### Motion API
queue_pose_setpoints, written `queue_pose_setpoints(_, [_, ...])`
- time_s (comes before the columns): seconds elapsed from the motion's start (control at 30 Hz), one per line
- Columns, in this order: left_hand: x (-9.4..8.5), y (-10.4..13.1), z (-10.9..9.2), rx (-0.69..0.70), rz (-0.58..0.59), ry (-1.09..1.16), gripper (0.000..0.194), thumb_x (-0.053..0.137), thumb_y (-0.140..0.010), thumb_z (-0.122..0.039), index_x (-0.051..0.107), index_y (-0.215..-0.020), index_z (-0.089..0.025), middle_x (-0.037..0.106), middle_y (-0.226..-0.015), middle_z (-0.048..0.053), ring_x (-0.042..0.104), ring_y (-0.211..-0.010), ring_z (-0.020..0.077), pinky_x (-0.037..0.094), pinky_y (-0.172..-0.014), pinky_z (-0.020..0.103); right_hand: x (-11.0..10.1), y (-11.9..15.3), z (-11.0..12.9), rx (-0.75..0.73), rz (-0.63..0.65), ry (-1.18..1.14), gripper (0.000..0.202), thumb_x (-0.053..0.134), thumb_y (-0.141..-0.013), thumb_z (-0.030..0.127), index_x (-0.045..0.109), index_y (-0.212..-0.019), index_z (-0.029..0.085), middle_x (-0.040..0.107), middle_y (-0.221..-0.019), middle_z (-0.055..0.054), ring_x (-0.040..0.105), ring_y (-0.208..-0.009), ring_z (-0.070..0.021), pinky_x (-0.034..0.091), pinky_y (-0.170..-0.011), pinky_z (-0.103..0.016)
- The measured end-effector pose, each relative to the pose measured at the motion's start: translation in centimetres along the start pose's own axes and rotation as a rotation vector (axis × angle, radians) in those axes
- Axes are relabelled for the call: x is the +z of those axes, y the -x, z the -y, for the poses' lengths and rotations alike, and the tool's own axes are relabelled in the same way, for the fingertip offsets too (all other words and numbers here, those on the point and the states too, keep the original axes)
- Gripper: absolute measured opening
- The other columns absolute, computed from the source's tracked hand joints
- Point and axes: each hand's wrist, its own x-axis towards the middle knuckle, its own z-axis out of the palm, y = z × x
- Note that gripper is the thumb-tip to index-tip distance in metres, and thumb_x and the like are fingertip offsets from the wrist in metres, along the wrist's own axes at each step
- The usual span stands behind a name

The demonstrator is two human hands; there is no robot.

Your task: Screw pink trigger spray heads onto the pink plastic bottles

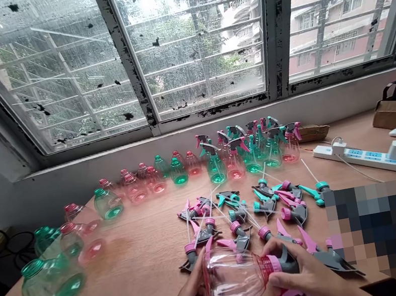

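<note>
A clear pink bottle (234, 279) lies on its side between my hands, its neck to the right. My left hand (193, 294) is wrapped round its base end. At the neck, my right hand (296, 268) grips the pink collar of a grey and pink spray head (285, 261), which sits against the bottle's mouth. Loose spray heads (240, 237) in pink, teal and grey, with thin tubes, lie just beyond my hands. Whether the collar is fully seated cannot be made out.
Open green and pink bottles (54, 290) stand along the left and back of the wooden table (127, 267). Bottles with spray heads (234, 162) stand at the back. A white power strip (363, 158) lies at the right, beyond a blurred patch.
</note>
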Motion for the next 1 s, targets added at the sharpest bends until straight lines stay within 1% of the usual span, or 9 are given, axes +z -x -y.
queue_pose_setpoints(0.1, [-0.08, 0.17, 0.11, 0.007, 0.016, -0.028, 0.104, 0.084, -0.074, -0.052, 0.026, -0.158, -0.038, 0.043, -0.161, 0.001, 0.016, -0.156, 0.0361, 0.023, -0.126, 0.043, -0.06, -0.06, -0.19, 0.048, 0.010, -0.004, 0.039, 0.085, -0.075, 0.050, 0.064, -0.090, 0.020, 0.064, -0.075, 0.002, 0.056, -0.066, -0.0152, 0.044, -0.060, -0.024])
queue_pose_setpoints(0.27, [0.09, 0.39, 0.08, -0.002, -0.026, -0.117, 0.102, 0.077, -0.083, -0.048, 0.012, -0.161, -0.037, 0.052, -0.153, 0.005, 0.024, -0.154, 0.0360, 0.015, -0.128, 0.049, -0.11, -0.09, -0.27, 0.043, -0.004, 0.017, 0.040, 0.083, -0.077, 0.050, 0.064, -0.091, 0.019, 0.063, -0.073, 0.003, 0.054, -0.064, -0.0139, 0.041, -0.058, -0.023])
queue_pose_setpoints(0.37, [0.09, 0.36, 0.13, 0.002, -0.022, -0.130, 0.105, 0.078, -0.083, -0.044, 0.009, -0.161, -0.036, 0.050, -0.156, 0.005, 0.015, -0.157, 0.0345, 0.011, -0.128, 0.048, -0.07, -0.08, -0.17, 0.044, -0.001, 0.006, 0.039, 0.083, -0.077, 0.050, 0.063, -0.091, 0.019, 0.064, -0.074, 0.003, 0.056, -0.064, -0.0142, 0.043, -0.059, -0.023])
queue_pose_setpoints(0.47, [0.07, 0.32, 0.09, -0.007, -0.004, -0.088, 0.115, 0.086, -0.075, -0.039, 0.009, -0.160, -0.038, 0.039, -0.164, 0.002, 0.015, -0.157, 0.0360, 0.015, -0.128, 0.046, -0.06, -0.09, -0.13, 0.030, 0.008, 0.005, 0.038, 0.084, -0.076, 0.048, 0.063, -0.091, 0.021, 0.065, -0.074, 0.003, 0.056, -0.064, -0.0143, 0.044, -0.057, -0.022])
queue_pose_setpoints(0.6, [0.11, 0.41, -0.26, 0.011, 0.050, -0.041, 0.105, 0.082, -0.079, -0.043, 0.014, -0.160, -0.039, 0.033, -0.167, 0.000, 0.017, -0.157, 0.0351, 0.019, -0.127, 0.044, -0.09, -0.15, -0.32, 0.034, 0.002, -0.002, 0.040, 0.085, -0.076, 0.048, 0.063, -0.093, 0.020, 0.064, -0.074, 0.003, 0.054, -0.063, -0.0129, 0.043, -0.057, -0.021])
queue_pose_setpoints(0.67, [0.07, 0.53, -0.30, 0.022, 0.043, -0.086, 0.102, 0.079, -0.082, -0.045, 0.014, -0.160, -0.039, 0.036, -0.165, 0.002, 0.019, -0.156, 0.0345, 0.019, -0.127, 0.044, -0.09, -0.18, -0.41, 0.037, -0.005, -0.007, 0.042, 0.085, -0.075, 0.049, 0.064, -0.094, 0.019, 0.064, -0.074, 0.004, 0.053, -0.063, -0.0123, 0.042, -0.058, -0.022])
queue_pose_setpoints(0.8, [-0.14, 0.69, 0.24, 0.003, 0.007, -0.143, 0.098, 0.072, -0.088, -0.045, 0.007, -0.161, -0.038, 0.046, -0.158, 0.006, 0.034, -0.149, 0.0359, 0.028, -0.123, 0.046, -0.06, -0.16, -0.39, 0.070, 0.009, 0.000, 0.045, 0.084, -0.075, 0.053, 0.062, -0.093, 0.018, 0.063, -0.073, 0.004, 0.053, -0.062, -0.0124, 0.041, -0.058, -0.022])
queue_pose_setpoints(0.87, [-0.20, 0.64, 0.55, 0.009, 0.000, -0.131, 0.098, 0.071, -0.089, -0.043, 0.006, -0.161, -0.036, 0.047, -0.157, 0.007, 0.027, -0.153, 0.0351, 0.026, -0.124, 0.045, -0.05, -0.12, -0.30, 0.061, 0.004, 0.026, 0.044, 0.083, -0.075, 0.053, 0.063, -0.092, 0.019, 0.063, -0.073, 0.004, 0.053, -0.063, -0.0129, 0.041, -0.057, -0.022])
queue_pose_setpoints(1.0, [-0.06, 0.39, 0.50, 0.029, 0.020, -0.050, 0.111, 0.085, -0.077, -0.037, 0.011, -0.160, -0.038, 0.039, -0.164, 0.003, 0.013, -0.158, 0.0345, 0.019, -0.127, 0.045, -0.03, -0.03, -0.19, 0.025, 0.002, 0.015, 0.040, 0.082, -0.078, 0.053, 0.063, -0.092, 0.020, 0.064, -0.074, 0.002, 0.057, -0.065, -0.0154, 0.045, -0.059, -0.024])
